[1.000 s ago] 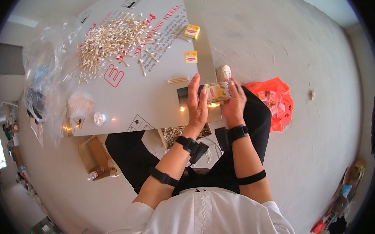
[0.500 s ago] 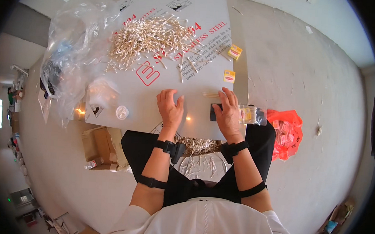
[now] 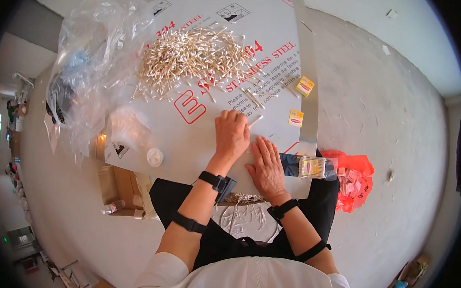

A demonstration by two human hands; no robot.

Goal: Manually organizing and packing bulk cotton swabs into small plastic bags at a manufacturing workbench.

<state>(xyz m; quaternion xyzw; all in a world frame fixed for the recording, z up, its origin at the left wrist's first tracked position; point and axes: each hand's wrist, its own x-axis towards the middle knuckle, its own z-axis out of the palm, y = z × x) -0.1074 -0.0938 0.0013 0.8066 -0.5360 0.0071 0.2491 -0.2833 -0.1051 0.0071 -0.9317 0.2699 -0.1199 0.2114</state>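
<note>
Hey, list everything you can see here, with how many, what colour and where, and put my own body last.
Table: one, grey, centre
Swab pile: too many to count, white-tipped, far table
Swab packet: one, clear with yellow label, right table edge
Labels: two spots, yellow, right tabletop
Plastic bag: one, clear, table's left
Round container: one, white, near left tabletop
Cardboard box: one, brown, floor left
Red bag: one, holding packets, floor right
Room-edge clutter: uncountable, mixed, far left and lower right
Left hand: one, bare, fingers curled, beside a swab
Right hand: one, bare, on table
Straps: four, black, both arms
Top: one, white, bottom
Trousers: one pair, black, below table
</note>
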